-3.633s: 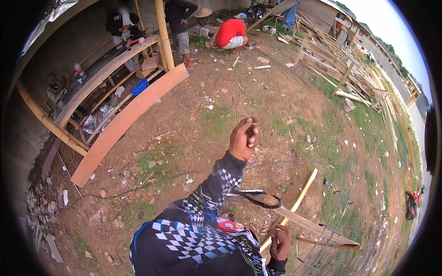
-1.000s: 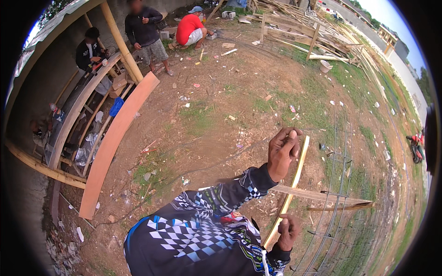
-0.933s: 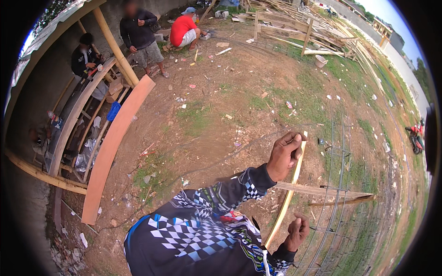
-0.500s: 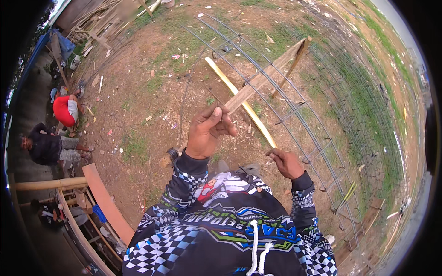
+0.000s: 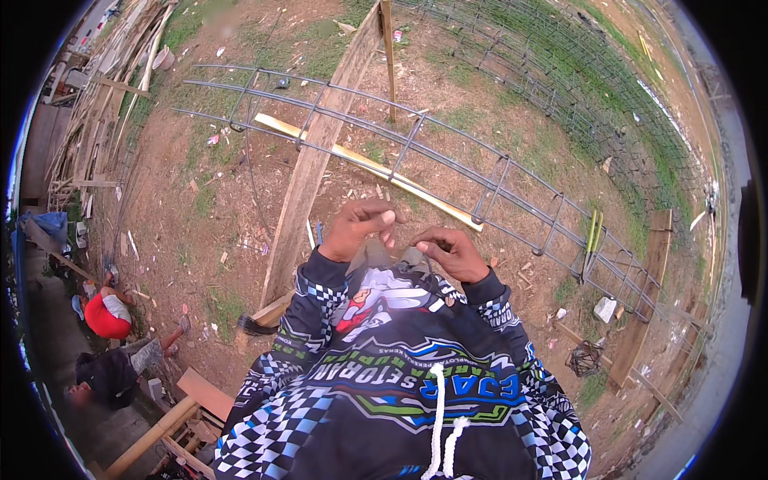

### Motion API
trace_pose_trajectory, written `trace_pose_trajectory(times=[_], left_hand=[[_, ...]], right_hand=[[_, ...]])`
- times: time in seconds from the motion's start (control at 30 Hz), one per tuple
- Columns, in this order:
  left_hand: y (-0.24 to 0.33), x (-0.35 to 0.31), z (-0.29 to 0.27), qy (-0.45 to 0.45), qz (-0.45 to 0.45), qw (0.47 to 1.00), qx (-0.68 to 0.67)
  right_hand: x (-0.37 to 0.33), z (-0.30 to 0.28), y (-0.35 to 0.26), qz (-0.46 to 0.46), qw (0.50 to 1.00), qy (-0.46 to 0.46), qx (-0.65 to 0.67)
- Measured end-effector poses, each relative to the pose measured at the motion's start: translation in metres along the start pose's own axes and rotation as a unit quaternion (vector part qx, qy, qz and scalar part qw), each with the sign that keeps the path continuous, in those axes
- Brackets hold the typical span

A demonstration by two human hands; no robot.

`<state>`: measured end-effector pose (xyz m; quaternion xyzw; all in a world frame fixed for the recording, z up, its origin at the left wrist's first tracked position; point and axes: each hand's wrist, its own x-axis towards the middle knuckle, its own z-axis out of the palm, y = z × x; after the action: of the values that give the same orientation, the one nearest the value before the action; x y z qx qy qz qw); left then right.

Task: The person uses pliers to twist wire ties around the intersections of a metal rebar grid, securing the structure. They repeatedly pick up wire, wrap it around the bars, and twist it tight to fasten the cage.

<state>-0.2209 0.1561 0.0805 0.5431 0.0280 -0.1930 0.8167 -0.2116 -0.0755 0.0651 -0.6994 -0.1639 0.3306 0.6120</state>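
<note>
In front of my chest, my left hand (image 5: pixel 362 229) is closed, thumb pressed towards curled fingers. Close to its right, my right hand (image 5: pixel 453 253) is also closed, thumb and forefinger pinched. Whatever they grip is too thin or hidden to make out. Beyond both hands, a long steel rebar cage (image 5: pixel 408 148) runs from far left to near right. It rests across a wooden plank (image 5: pixel 308 172), which passes left of my left hand. Pliers with yellow-green handles (image 5: pixel 594 236) hang on the cage, to the right.
A pale yellow wooden strip (image 5: pixel 384 178) lies under the cage. More rebar cages (image 5: pixel 560 88) lie on the grass at the far right. A wire coil (image 5: pixel 586 358) and a white block (image 5: pixel 606 309) are at right. Two people, one in a red top (image 5: pixel 108 314), are at left.
My right hand has come in beside my left hand. The view has turned, so the cage lies more crosswise and the wire coil shows at right.
</note>
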Motion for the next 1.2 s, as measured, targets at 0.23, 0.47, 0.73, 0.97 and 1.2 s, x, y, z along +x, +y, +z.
trace_pose_trajectory(times=[0.23,0.47,0.73,0.97,1.2], left_hand=[[-0.018,0.077,-0.01,0.104,-0.019,0.993,0.057],[0.014,0.193,-0.07,0.144,0.076,0.779,0.605],[0.014,0.256,-0.111,0.008,0.01,0.735,0.678],[0.02,0.28,-0.121,0.034,0.156,0.761,0.629],[0.002,0.307,-0.102,-0.113,0.017,0.87,0.48]], right_hand=[[0.02,-0.025,-0.019,-0.07,0.958,0.161,-0.228],[0.14,-0.048,-0.035,0.028,0.929,0.225,-0.292],[0.23,-0.088,0.009,0.22,0.921,0.199,-0.252],[0.218,-0.049,-0.018,0.224,0.837,0.354,-0.352],[0.213,-0.017,-0.008,0.193,0.801,0.385,-0.415]])
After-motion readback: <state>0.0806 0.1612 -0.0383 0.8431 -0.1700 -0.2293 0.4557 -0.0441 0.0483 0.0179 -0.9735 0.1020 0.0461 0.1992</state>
